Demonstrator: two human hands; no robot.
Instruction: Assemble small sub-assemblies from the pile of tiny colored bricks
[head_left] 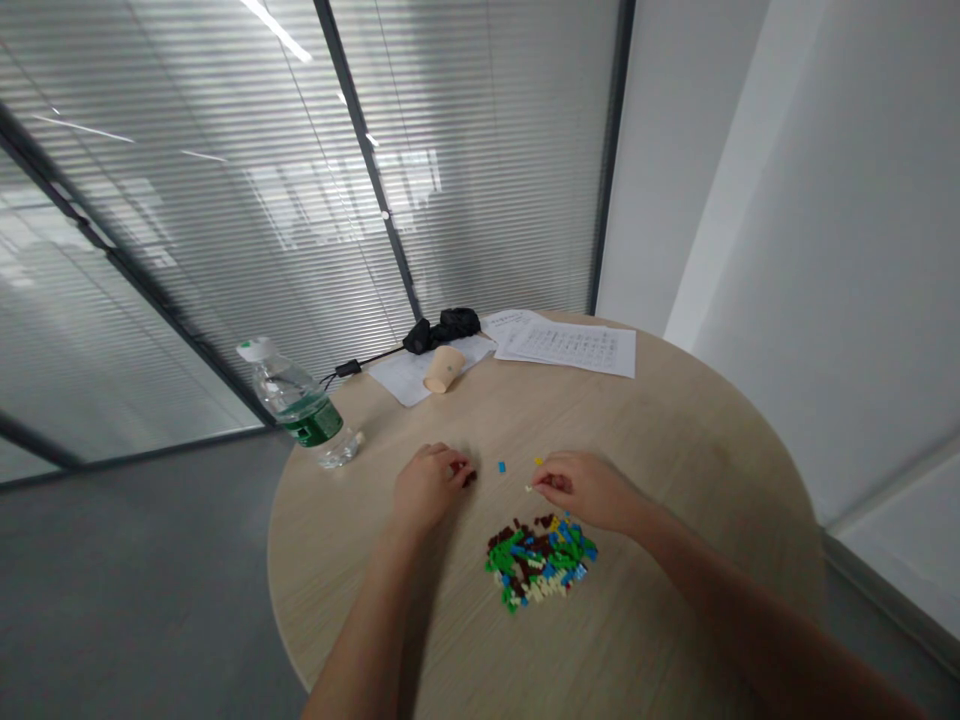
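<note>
My left hand (429,487) rests on the table left of the middle, its fingers curled round small dark brown building bricks (470,478) that show at the fingertips. On the other side, my right hand (577,487) is closed in a pinch, and whatever lies between its fingertips is hidden. A small cream brick (529,488) lies right by those fingertips, and a yellow brick (538,461) is just beyond them. Between the hands sits a single blue brick (502,467). Nearer to me is a loose pile of small bricks (536,560) in green, brown, blue, cream and yellow.
A clear plastic bottle (315,418) with a green label stands at the round table's (675,440) left edge. Toward the back are a paper cup (444,369) on its side, a black bundle (442,328) with a cord, and printed sheets (570,345). Glass panels with blinds rise behind.
</note>
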